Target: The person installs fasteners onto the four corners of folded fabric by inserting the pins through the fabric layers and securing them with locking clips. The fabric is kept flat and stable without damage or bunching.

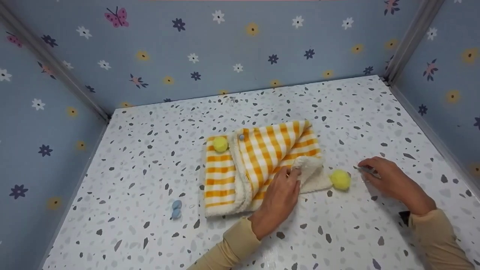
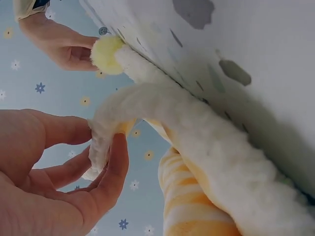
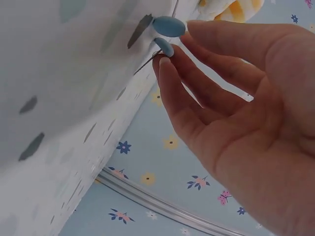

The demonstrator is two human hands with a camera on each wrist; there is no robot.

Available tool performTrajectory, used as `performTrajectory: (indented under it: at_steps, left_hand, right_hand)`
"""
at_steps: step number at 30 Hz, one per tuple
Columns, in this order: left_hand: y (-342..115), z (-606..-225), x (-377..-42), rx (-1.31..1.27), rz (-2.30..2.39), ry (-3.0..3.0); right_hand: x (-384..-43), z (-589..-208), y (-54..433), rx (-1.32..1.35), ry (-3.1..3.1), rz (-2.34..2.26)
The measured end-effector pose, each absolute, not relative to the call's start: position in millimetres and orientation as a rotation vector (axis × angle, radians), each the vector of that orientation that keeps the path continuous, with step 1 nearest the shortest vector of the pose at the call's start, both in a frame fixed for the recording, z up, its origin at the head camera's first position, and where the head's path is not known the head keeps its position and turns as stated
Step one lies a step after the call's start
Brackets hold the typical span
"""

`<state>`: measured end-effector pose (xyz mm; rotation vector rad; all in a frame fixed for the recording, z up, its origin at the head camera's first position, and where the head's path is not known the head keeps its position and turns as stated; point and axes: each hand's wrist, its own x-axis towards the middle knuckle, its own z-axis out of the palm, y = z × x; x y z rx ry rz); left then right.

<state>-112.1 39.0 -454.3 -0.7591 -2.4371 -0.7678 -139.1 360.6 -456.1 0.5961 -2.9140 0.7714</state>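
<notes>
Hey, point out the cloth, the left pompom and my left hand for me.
Cloth (image 1: 262, 163): head view, on its checked flap.
Left pompom (image 1: 220, 144): head view, on its fluffy middle.
Left hand (image 1: 278, 197): head view, on the back of the hand.

matt checked cloth (image 1: 264, 157), fleecy underside (image 1: 312, 175)

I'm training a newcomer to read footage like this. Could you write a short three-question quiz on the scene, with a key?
1. How many yellow pompoms show in the head view?
2. True or false: the left hand pinches the fleecy edge of the checked cloth.
3. The small rounded pieces at the right hand are:
a) red
b) blue
c) green

Key:
1. Two
2. True
3. b
</notes>
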Motion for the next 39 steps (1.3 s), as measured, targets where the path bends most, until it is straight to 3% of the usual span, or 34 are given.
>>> performTrajectory:
  at_steps: [8,17,39]
  left_hand:
    - [38.1,-453.5,-114.4,-0.740,-0.865,-2.460]
    - [36.8,-448.8,-115.2,-0.731,-0.945,-2.458]
    - [39.5,-447.4,-115.3,-0.660,-0.918,-2.491]
  right_hand:
    - [-143.2,-456.2,357.0,0.524,-3.007,0.790]
    - [-140.9,-463.5,358.9,0.734,-2.750,0.683]
    - [-141.5,-453.7,357.4,0.487,-3.006,0.750]
